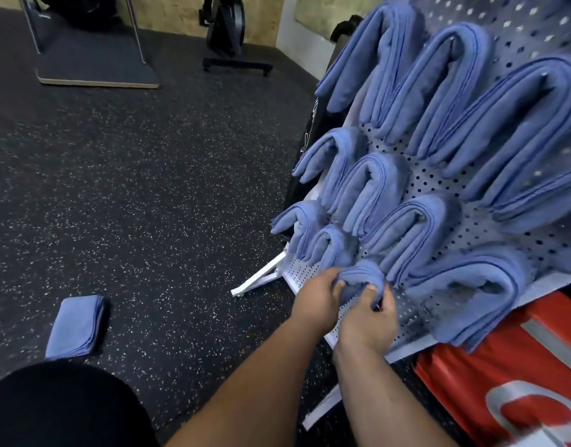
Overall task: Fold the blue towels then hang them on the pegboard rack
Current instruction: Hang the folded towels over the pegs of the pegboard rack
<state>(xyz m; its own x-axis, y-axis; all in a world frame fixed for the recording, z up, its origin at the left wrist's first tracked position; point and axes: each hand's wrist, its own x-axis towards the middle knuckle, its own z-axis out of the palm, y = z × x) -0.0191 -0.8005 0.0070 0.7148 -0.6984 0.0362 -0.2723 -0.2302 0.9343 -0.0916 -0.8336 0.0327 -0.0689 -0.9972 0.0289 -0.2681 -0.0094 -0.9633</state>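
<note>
Nearest me: a black-clad knee point(61, 408), low and to the left of both forearms, which reach past it toward the rack.
Hands: the left hand point(315, 298) and right hand point(371, 321) sit close together, almost touching. Both pinch the same small folded blue cloth towel point(361, 277), one on each flank.
Towel in hand: it humps up between the two hands, low against the board. I can't see whether a peg is under it; the cloth hides that.
Rack: the white perforated metal pegboard rack point(439, 179) rises above and to the right of the hands. It carries rows of hung blue towels point(439, 85), each draped in an arch.
Last towel: a flat folded blue towel point(76, 327) lies on the dark speckled rubber floor point(148, 188), well off to the left of the left hand and nearer the knee.
What the next move turns on: that floor towel's long side runs roughly away from the person. The left hand is plainly the nearer one, so I'd expect the reach to go leftward and down.
Stage: nearly done, by my reckoning, with one towel being seated and one waiting.
Beside the right hand: a red padded mat point(503, 366), just below and to its right.
</note>
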